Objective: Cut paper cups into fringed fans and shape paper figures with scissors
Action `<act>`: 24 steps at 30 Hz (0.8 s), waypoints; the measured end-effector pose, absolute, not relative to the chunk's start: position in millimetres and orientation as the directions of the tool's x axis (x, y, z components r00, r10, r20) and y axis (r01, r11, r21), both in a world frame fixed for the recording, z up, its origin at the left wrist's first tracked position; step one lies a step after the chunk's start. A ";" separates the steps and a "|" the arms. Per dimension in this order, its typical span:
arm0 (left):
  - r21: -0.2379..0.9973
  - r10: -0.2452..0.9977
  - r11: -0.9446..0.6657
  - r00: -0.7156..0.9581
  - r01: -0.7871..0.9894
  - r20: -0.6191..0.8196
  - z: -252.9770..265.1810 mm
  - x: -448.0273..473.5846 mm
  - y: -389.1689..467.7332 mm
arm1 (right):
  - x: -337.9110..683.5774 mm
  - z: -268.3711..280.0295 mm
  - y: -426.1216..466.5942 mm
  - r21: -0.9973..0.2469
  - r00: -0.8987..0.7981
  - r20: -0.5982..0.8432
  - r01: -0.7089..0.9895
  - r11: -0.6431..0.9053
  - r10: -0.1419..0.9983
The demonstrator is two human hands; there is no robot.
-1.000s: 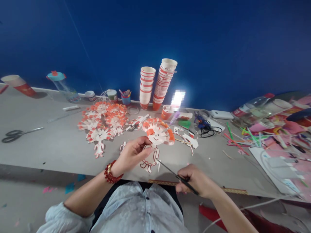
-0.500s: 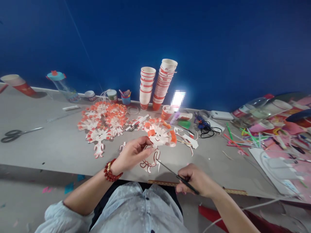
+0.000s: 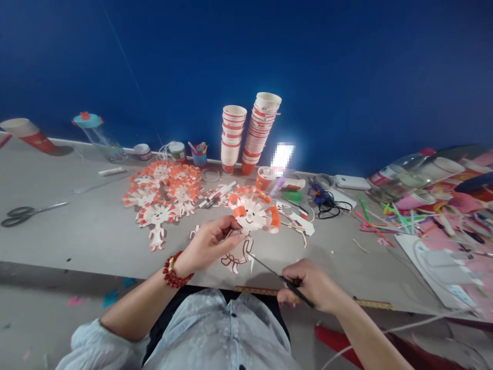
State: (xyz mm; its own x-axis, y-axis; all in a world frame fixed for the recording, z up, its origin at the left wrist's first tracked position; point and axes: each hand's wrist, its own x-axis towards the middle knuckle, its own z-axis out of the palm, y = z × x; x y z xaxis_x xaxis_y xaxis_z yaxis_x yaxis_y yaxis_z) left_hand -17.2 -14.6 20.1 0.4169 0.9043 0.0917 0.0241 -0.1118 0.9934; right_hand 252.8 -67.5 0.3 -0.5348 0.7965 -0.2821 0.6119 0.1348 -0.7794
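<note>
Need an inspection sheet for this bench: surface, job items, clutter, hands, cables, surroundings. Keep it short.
Surface: grey table, dark speck near its front edge at left
Job items: paper figure with orange-tipped curled strips and dark-outlined body; black-handled scissors, tip at that body
Clutter: pile of similar figures, spare scissors, cup stacks, coloured sticks
Left hand: pinching the paper figure below its head
Right hand: gripping the black-handled scissors
Cables: dark cord bundle on table; white cable at lower right
Surroundings: blue wall behind; floor scraps
Other people: nothing seen
</note>
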 end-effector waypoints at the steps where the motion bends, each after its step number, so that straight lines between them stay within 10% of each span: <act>1: 0.993 0.905 -0.115 0.416 0.030 0.092 20.1 -17.3 -14.9 | 251.6 2.9 -67.6 -0.768 -0.528 -0.277 0.624 0.146 0.803; 10: 0.992 0.935 -0.126 0.331 -0.019 0.125 16.2 -16.6 -14.7 | 251.2 7.7 -69.8 -0.726 -0.485 -0.307 0.675 0.127 0.819; 24: 0.985 0.970 -0.067 0.219 -0.160 0.102 13.3 -10.2 -22.7 | 232.0 -16.7 -81.0 -0.924 -0.510 -0.372 0.287 -0.254 0.776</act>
